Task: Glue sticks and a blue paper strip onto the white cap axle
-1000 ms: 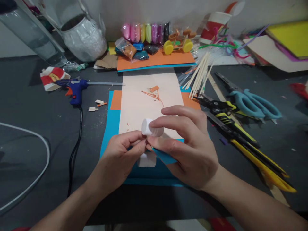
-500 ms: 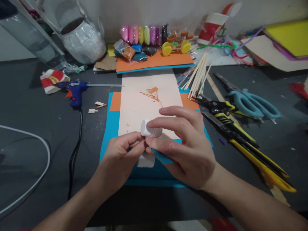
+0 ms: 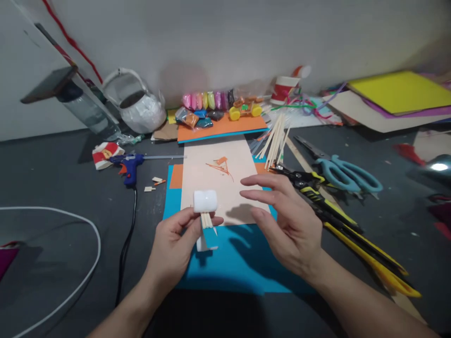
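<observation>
My left hand pinches a small craft piece made of white bottle caps, pale wooden sticks and a strip of blue paper. One cap sits at the top; a second white part shows below, partly behind the blue strip. My right hand hovers to the right of it, fingers apart and holding nothing. Beneath both hands lie a pale paper sheet and blue paper. Orange paper scraps rest on the pale sheet.
A blue glue gun lies at left, its black cord running forward. Wooden sticks, blue-handled scissors, pliers and a yellow-handled tool lie at right. Behind stand clay packets, a yellow-wheeled model and a silver basket.
My right hand has let go of the craft piece and moved off to the right, its fingers spread. The piece stays in my left hand, now turned upright. The camera view has tilted up.
</observation>
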{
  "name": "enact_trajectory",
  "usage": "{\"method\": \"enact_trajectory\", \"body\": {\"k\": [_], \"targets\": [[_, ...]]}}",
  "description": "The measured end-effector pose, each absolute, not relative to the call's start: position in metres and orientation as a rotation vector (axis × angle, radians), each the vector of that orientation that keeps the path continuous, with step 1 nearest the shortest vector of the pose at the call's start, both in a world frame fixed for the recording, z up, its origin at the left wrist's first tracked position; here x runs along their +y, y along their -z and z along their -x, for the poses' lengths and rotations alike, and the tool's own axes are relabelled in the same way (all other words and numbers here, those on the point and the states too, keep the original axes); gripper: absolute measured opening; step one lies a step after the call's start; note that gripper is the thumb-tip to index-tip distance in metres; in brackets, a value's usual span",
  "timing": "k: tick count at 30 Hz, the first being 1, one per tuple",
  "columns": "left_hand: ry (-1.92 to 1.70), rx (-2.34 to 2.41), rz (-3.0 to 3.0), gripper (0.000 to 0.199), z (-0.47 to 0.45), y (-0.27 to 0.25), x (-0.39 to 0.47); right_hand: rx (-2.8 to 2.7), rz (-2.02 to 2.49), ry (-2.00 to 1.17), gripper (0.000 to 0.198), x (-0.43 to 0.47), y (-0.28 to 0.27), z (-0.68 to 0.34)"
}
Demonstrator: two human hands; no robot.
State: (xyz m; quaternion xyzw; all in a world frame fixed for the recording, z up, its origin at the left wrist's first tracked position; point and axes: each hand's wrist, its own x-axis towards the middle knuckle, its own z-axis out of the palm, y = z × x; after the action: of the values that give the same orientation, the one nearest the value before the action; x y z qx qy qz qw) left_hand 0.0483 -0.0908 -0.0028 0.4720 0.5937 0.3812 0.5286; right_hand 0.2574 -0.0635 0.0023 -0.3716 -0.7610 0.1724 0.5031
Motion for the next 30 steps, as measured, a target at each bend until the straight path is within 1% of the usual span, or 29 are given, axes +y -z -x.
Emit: {"method": "enact_trajectory", "body": {"k": [4,7,11,14,16,18,20,23,26,30], "targets": [[-0.979,1.474,-1.415,0.033,-0.047,-0.008,-0.100,-1.820,0.891,-0.309,0.021,-0.062,-0.007,-0.264],[-1.001,1.479,-1.488,0.032,-0.045,-0.014,-0.106,-1.749,0.905,-0.248,0.022,-0.061,-0.017,-0.274],[-1.014,1.456,-1.206,0.035,-0.042,-0.018,-0.102,-1.610,0.921,-0.076,0.025,-0.067,-0.044,-0.296],[-1.000,1.420,-0.980,0.042,-0.042,-0.020,-0.092,-1.363,0.934,0.078,0.020,-0.074,-0.069,-0.316],[-1.003,1.419,-0.897,0.045,-0.042,-0.020,-0.086,-1.274,0.979,0.123,0.016,-0.077,-0.080,-0.333],[-1.022,1.415,-0.843,0.047,-0.042,-0.020,-0.083,-1.384,1.144,0.133,0.013,-0.078,-0.081,-0.354],[-1.043,1.385,-0.808,0.048,-0.043,-0.021,-0.082,-1.669,1.456,0.092,0.013,-0.080,-0.074,-0.374],[-1.066,1.330,-0.759,0.046,-0.045,-0.024,-0.083,-2.117,1.954,-0.055,0.022,-0.087,-0.052,-0.398],[-1.073,1.297,-0.711,0.046,-0.047,-0.029,-0.082,-2.203,2.088,-0.085,0.024,-0.093,-0.035,-0.410],[-1.066,1.290,-0.684,0.047,-0.051,-0.030,-0.079,-2.118,2.198,0.070,0.028,-0.082,-0.026,-0.419]]}}
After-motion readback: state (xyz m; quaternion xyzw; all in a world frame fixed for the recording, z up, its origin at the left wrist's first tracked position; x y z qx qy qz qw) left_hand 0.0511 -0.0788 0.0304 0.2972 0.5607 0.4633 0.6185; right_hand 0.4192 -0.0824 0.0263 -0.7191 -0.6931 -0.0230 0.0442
